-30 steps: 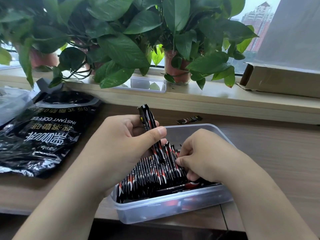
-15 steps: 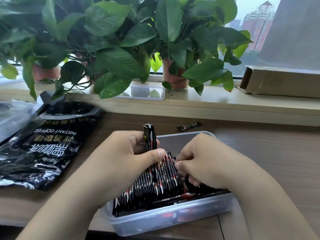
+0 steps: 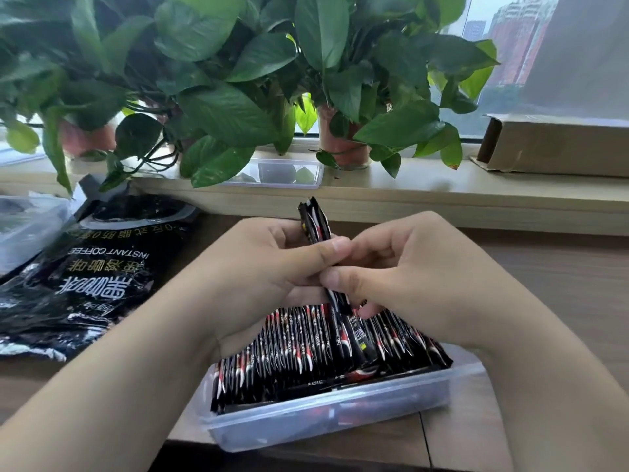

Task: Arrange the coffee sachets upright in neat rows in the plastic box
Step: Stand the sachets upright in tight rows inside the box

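One coffee bag (image 3: 98,267) left of box (image 3: 323,417)

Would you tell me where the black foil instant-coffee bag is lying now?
In the head view, the black foil instant-coffee bag lies on the wooden desk, left of the left hand and the clear plastic box.

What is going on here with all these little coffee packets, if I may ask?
A person is filling a clear plastic box with coffee sachets. The left hand and the right hand together grip a small bunch of sachets over the box. A row of sachets already stands upright inside, with a few lying flat along the near wall. An opened instant coffee bag lies to the left.
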Action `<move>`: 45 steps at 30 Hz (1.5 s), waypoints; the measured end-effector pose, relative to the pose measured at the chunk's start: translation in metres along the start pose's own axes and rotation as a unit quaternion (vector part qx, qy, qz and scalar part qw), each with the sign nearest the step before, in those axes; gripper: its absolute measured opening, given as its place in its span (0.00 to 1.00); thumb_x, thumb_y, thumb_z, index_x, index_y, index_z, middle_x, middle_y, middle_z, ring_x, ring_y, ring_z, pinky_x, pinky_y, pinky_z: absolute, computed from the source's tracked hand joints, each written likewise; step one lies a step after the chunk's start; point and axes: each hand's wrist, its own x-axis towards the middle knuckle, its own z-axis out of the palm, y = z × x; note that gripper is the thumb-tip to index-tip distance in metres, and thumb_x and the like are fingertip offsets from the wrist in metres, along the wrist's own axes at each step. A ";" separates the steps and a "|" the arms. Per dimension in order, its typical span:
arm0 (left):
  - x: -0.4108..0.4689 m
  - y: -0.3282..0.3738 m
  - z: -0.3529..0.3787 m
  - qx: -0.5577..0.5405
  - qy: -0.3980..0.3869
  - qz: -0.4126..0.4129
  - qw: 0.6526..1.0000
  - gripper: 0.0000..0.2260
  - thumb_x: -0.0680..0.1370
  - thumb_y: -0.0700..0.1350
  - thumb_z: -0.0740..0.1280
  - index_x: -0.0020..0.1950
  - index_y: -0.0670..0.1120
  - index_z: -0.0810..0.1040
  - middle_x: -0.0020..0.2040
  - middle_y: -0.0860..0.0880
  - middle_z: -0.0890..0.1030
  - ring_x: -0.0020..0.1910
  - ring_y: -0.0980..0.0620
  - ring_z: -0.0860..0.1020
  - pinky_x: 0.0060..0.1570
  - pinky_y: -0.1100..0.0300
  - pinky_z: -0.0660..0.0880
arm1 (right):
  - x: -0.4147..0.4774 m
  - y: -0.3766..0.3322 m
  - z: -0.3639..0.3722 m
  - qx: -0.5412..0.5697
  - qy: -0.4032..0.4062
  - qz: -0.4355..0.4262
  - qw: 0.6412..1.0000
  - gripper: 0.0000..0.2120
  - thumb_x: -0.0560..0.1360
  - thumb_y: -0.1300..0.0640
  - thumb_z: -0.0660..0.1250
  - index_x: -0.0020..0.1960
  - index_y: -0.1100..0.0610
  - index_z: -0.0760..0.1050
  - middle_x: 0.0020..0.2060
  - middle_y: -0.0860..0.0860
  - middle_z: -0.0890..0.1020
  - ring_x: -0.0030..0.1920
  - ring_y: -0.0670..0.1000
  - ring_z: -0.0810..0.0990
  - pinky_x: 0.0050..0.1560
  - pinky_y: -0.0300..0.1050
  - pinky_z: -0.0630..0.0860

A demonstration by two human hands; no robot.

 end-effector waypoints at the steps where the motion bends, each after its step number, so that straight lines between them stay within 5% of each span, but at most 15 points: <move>1: -0.001 0.000 -0.001 -0.014 -0.010 -0.007 1.000 0.07 0.76 0.43 0.71 0.47 0.40 0.85 0.42 0.43 0.88 0.37 0.54 0.85 0.35 0.67 0.79 | 0.000 0.000 -0.001 0.011 -0.007 0.010 1.000 0.06 0.70 0.50 0.76 0.44 0.51 0.87 0.33 0.51 0.86 0.32 0.48 0.86 0.42 0.49 0.85; 6: -0.010 0.002 -0.004 -0.038 -0.025 -0.035 0.998 0.09 0.73 0.43 0.71 0.49 0.40 0.86 0.44 0.43 0.88 0.36 0.53 0.85 0.33 0.66 0.79 | -0.001 -0.001 -0.001 0.019 -0.013 0.038 0.999 0.04 0.74 0.57 0.74 0.41 0.55 0.86 0.31 0.53 0.85 0.29 0.48 0.83 0.39 0.47 0.85; 9: -0.014 0.002 -0.008 0.019 0.029 -0.033 0.999 0.07 0.74 0.42 0.71 0.48 0.40 0.84 0.45 0.42 0.88 0.42 0.49 0.88 0.32 0.66 0.79 | -0.001 0.003 -0.008 -0.037 0.039 0.067 0.996 0.06 0.74 0.58 0.74 0.38 0.54 0.85 0.30 0.51 0.85 0.28 0.46 0.82 0.32 0.43 0.82; 13: -0.022 0.005 -0.024 0.112 0.117 -0.019 0.987 0.08 0.76 0.43 0.71 0.53 0.43 0.79 0.42 0.43 0.88 0.39 0.46 0.88 0.30 0.64 0.80 | -0.006 0.009 -0.025 -0.115 0.081 0.087 0.986 0.01 0.74 0.54 0.73 0.45 0.50 0.83 0.33 0.49 0.85 0.29 0.46 0.79 0.40 0.49 0.81; 19: -0.031 -0.005 -0.041 0.134 0.185 0.002 0.974 0.09 0.74 0.46 0.71 0.50 0.42 0.80 0.42 0.44 0.88 0.37 0.43 0.87 0.35 0.54 0.83 | -0.007 -0.009 0.003 -0.186 -0.022 0.103 0.977 0.12 0.75 0.57 0.66 0.37 0.53 0.85 0.25 0.49 0.83 0.20 0.44 0.70 0.21 0.34 0.67; 22: -0.033 -0.015 -0.036 0.124 0.197 0.017 0.972 0.05 0.75 0.44 0.72 0.48 0.43 0.80 0.41 0.44 0.88 0.36 0.45 0.87 0.31 0.60 0.82 | -0.006 -0.013 0.018 -0.270 -0.028 0.101 0.957 0.12 0.75 0.53 0.65 0.38 0.55 0.84 0.24 0.49 0.79 0.23 0.44 0.73 0.25 0.34 0.68; 26: -0.035 -0.021 -0.036 0.135 0.219 0.052 0.965 0.05 0.75 0.45 0.72 0.49 0.46 0.81 0.39 0.47 0.88 0.37 0.48 0.88 0.41 0.52 0.82 | -0.008 -0.022 0.028 -0.302 0.004 0.095 0.949 0.11 0.75 0.56 0.68 0.37 0.59 0.83 0.34 0.54 0.85 0.37 0.52 0.83 0.36 0.38 0.77; 30: -0.034 -0.024 -0.034 0.136 0.220 0.070 0.963 0.03 0.76 0.46 0.73 0.47 0.48 0.81 0.39 0.48 0.88 0.36 0.49 0.87 0.47 0.44 0.83 | -0.007 -0.024 0.037 -0.319 -0.014 0.102 0.942 0.10 0.76 0.56 0.68 0.36 0.57 0.81 0.29 0.49 0.77 0.33 0.48 0.75 0.31 0.32 0.70; 36: -0.034 -0.030 -0.034 0.155 0.222 0.096 0.958 0.02 0.75 0.49 0.73 0.45 0.55 0.82 0.38 0.53 0.88 0.37 0.52 0.87 0.49 0.42 0.82 | 0.011 -0.007 0.057 -0.337 -0.023 0.095 0.937 0.09 0.75 0.48 0.70 0.47 0.54 0.80 0.41 0.50 0.83 0.40 0.50 0.82 0.41 0.43 0.81; 39: -0.035 -0.030 -0.035 0.143 0.221 0.100 0.960 0.02 0.75 0.49 0.73 0.45 0.55 0.82 0.38 0.53 0.88 0.37 0.52 0.87 0.48 0.43 0.82 | 0.014 -0.009 0.058 -0.330 -0.057 0.114 0.935 0.13 0.75 0.43 0.71 0.45 0.53 0.83 0.39 0.50 0.84 0.41 0.49 0.83 0.44 0.44 0.81; 45: -0.037 -0.027 -0.035 0.115 0.211 0.083 0.967 0.02 0.75 0.48 0.73 0.45 0.52 0.82 0.37 0.51 0.88 0.37 0.51 0.87 0.48 0.43 0.83 | 0.010 -0.002 0.047 -0.295 -0.081 0.095 0.947 0.06 0.75 0.52 0.73 0.52 0.47 0.83 0.38 0.43 0.83 0.38 0.42 0.80 0.37 0.31 0.74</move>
